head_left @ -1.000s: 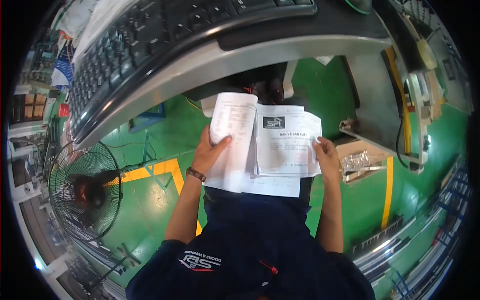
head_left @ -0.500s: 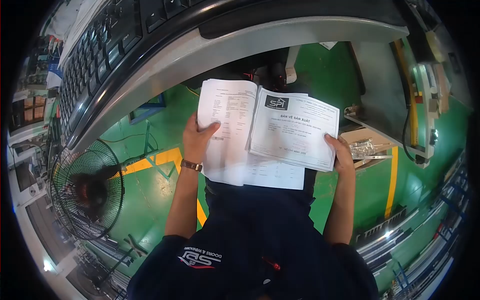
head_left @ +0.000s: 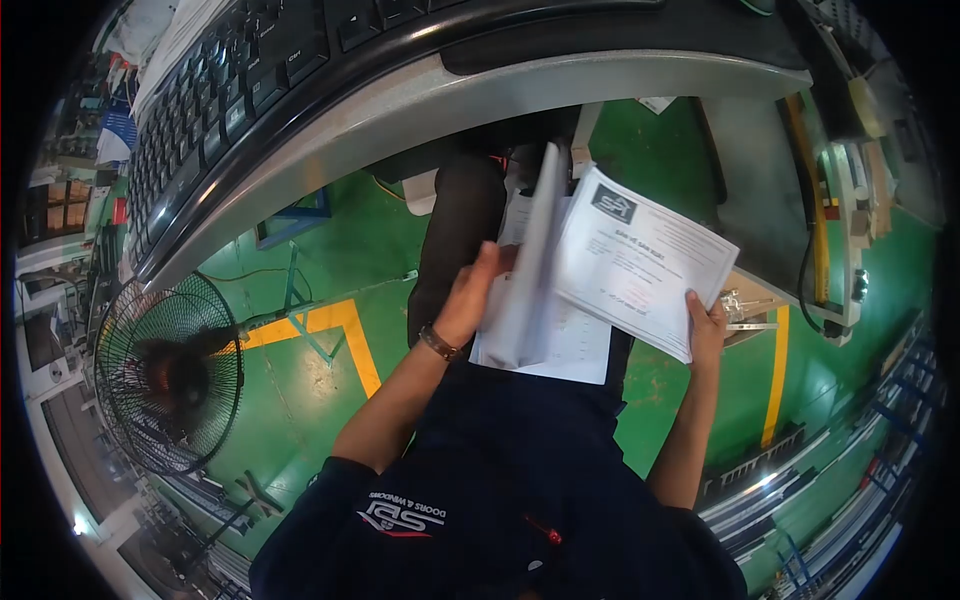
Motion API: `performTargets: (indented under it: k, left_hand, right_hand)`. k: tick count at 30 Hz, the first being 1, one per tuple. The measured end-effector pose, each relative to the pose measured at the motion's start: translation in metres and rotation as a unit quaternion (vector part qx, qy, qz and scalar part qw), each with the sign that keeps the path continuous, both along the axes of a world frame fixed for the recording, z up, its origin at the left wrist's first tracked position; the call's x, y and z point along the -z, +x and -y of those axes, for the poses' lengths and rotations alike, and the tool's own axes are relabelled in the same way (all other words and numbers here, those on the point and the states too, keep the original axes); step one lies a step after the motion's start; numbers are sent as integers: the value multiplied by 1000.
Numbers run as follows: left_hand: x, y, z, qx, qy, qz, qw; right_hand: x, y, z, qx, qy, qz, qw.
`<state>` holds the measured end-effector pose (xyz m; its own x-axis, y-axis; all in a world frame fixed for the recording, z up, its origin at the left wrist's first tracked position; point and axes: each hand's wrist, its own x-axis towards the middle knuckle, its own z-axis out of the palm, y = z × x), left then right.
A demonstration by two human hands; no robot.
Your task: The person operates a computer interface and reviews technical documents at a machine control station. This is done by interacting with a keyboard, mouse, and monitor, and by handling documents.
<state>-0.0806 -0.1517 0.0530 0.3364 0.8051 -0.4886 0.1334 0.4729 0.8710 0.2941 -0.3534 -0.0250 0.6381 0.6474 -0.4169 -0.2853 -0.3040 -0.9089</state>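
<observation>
Over my lap, my right hand (head_left: 708, 325) pinches the right edge of a thin stack of printed sheets (head_left: 645, 265). Its top page carries an SPI logo and tilts down to the right. My left hand (head_left: 472, 300) grips a thicker sheaf of white pages (head_left: 532, 265), which stands nearly on edge and is blurred by motion. The left fingers are partly hidden behind those pages. Beneath both, another printed sheet (head_left: 580, 350) lies on my lap.
A grey desk edge (head_left: 380, 115) curves across the top, bearing a black keyboard (head_left: 220, 100). On the left stands a black fan (head_left: 170, 375). An open box (head_left: 745, 305) with small metal parts sits at right, and long profiles (head_left: 770, 500) lie lower right.
My left hand has moved right, swinging its pages from lying open to nearly upright. The logo-topped stack in my right hand has shifted right and tilted clockwise.
</observation>
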Motion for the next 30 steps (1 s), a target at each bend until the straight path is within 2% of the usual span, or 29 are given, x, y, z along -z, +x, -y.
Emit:
performTargets:
  k: [1, 2, 3, 4, 5, 7, 13, 16, 19, 22, 25, 28, 30]
  left_hand:
    - [6, 3, -1, 84, 56, 40, 994]
    - [19, 5, -2, 177, 215, -78, 957]
    - [29, 5, 7, 220, 254, -166, 927]
    - [19, 11, 16, 261, 290, -252, 886]
    - [17, 16, 21, 262, 294, -272, 878]
    - [15, 25, 26, 261, 305, -312, 861]
    - [20, 25, 17, 267, 273, -334, 862]
    - [34, 30, 12, 268, 199, -306, 892]
    - [46, 36, 12, 283, 200, -331, 878]
    - [57, 34, 9, 313, 92, -274, 905]
    - [67, 34, 8, 339, 75, -280, 895]
    - [67, 37, 1, 344, 29, -263, 901]
    - [77, 42, 2, 337, 60, -304, 889]
  right_hand:
    - [-9, 3, 4, 11, -12, 11, 1000]
    - [-10, 8, 10, 20, -11, 21, 1000]
    - [-12, 14, 17, 30, -10, 30, 999]
    - [-15, 16, 22, 39, -10, 39, 998]
    - [-35, 13, 18, 44, -43, 57, 996]
    - [-32, 21, 24, 63, -12, 51, 997]
    - [-40, 35, 38, 128, 26, 47, 990]
    - [-46, 40, 42, 142, 24, 43, 989]
    - [-51, 35, 43, 157, 50, 47, 985]
    - [-59, 24, 40, 168, 75, 34, 982]
    - [-63, 21, 40, 172, 82, 13, 981]
    - [-69, 21, 41, 163, 72, 2, 984]
    - [-74, 21, 39, 141, -6, 39, 989]
